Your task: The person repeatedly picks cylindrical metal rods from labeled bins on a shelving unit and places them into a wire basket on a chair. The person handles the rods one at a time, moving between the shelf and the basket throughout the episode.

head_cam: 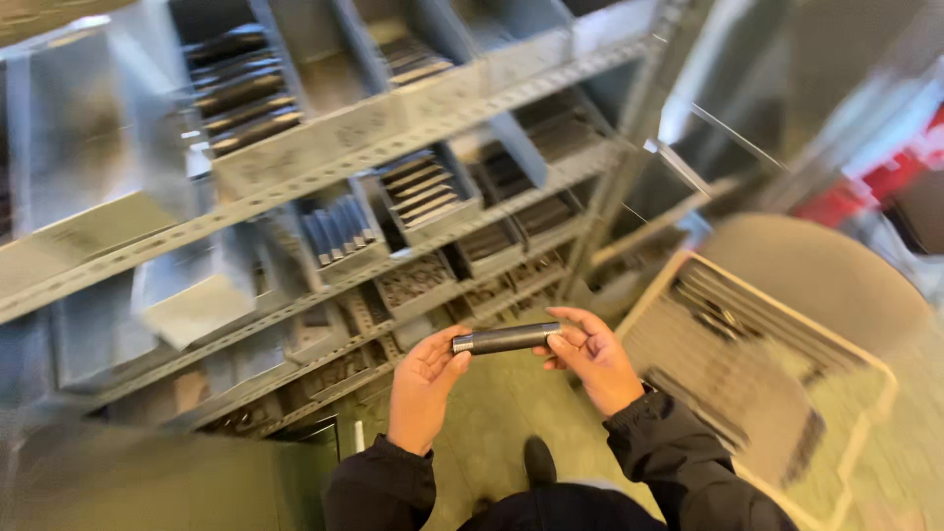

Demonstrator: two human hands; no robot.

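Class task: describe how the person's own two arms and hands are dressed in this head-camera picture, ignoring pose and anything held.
Both hands, the left hand and the right hand, are bare, with no gloves. Each arm wears a black long sleeve with a gathered cuff at the wrist.

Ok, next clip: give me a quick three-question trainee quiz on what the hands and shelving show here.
1. True or false: both hands grip the same dark pipe piece.
2. Multiple choice: how does the pipe piece lie? A) upright B) roughly level between the hands C) resting on the floor
3. Short answer: what stands behind the hands?

Key
1. True: the left hand holds one end and the right hand the other.
2. B.
3. A grey metal shelf rack with rows of bins, several holding similar dark pipe pieces.
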